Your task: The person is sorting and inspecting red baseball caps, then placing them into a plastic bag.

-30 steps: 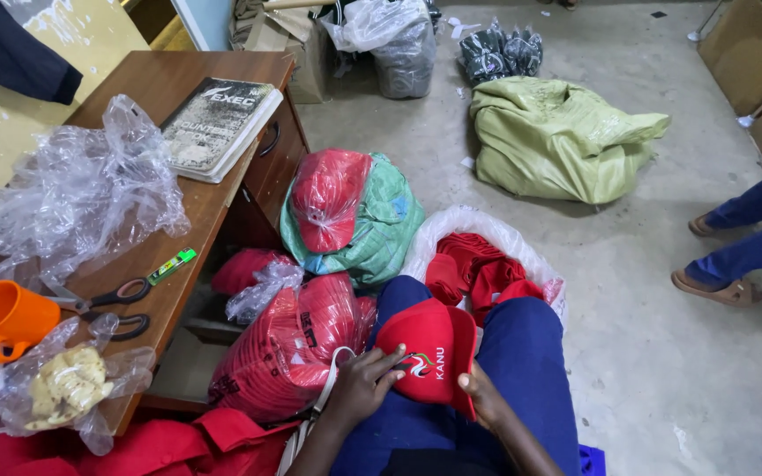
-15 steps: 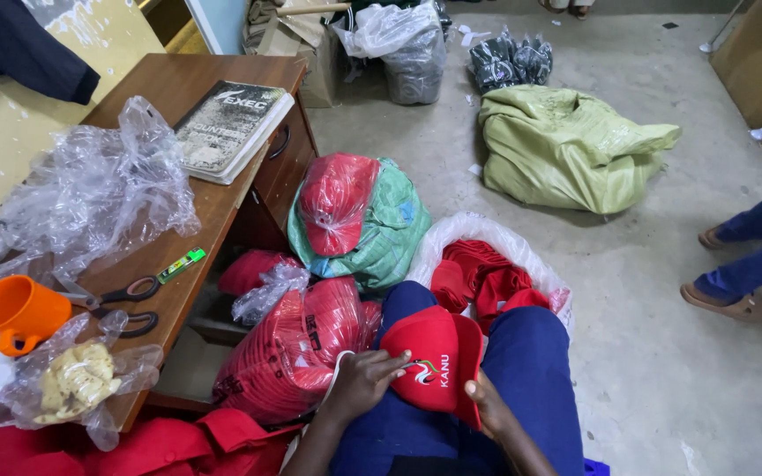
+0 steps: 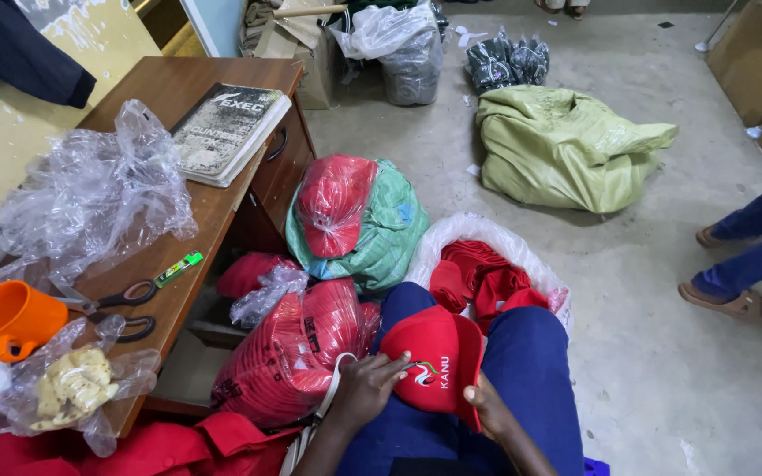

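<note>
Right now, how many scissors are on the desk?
1. The scissors lie near the front edge of the wooden desk, between the orange cup and a small green marker. More could be hidden under the crumpled plastic.

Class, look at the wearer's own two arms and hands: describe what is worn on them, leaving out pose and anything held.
Both forearms are bare, with no sleeves in view. The left hand and right hand wear no gloves; no rings, watch or bracelet show.
</note>
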